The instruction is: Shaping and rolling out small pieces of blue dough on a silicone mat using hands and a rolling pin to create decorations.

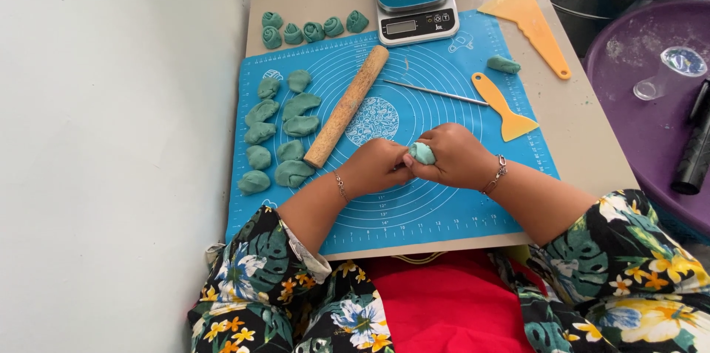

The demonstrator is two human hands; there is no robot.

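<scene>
One head camera looks steeply down, close over the blue mat (444, 205).

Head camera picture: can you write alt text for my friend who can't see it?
Two hands, left hand and right hand, pinch a green dough piece over a blue baking mat. A wooden rolling pin, more dough pieces and a kitchen scale lie nearby.

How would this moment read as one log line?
left hand: shut on green dough piece | right hand: shut on green dough piece | under: blue baking mat | nearby: wooden rolling pin
</scene>
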